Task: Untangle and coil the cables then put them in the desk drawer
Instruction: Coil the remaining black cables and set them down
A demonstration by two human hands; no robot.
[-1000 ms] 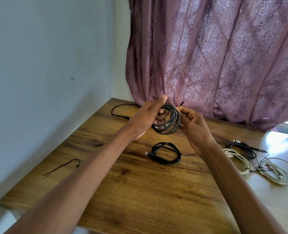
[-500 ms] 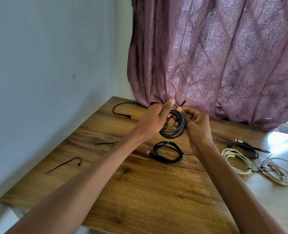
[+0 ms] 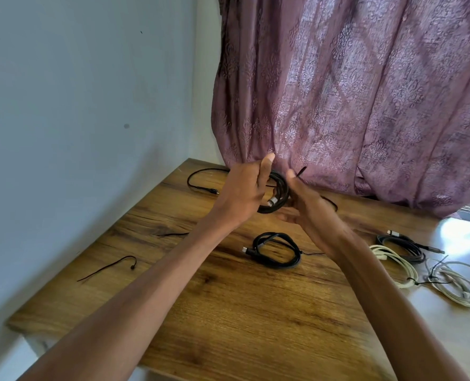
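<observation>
Both hands hold a coiled black cable [image 3: 279,195] in the air above the far part of the wooden desk [image 3: 228,312]. My left hand [image 3: 244,191] grips the coil's left side, thumb raised. My right hand [image 3: 305,204] grips its right side and pinches a thin black tie [image 3: 301,171] that sticks up. A silver plug shows inside the coil. Below the hands a second black coiled cable [image 3: 276,250] lies on the desk. At the right lie a dark coil [image 3: 401,244] and two white coils [image 3: 396,266] [image 3: 459,281]. No drawer is visible.
A loose black cable [image 3: 200,180] lies at the desk's far left corner. Thin black ties [image 3: 110,266] [image 3: 173,234] lie near the left edge by the blue-grey wall. A purple curtain [image 3: 352,100] hangs behind the desk, touching its back edge.
Both hands have shifted slightly right and closer together with the coil. My right hand has turned, and the tie end now sticks up above it.
</observation>
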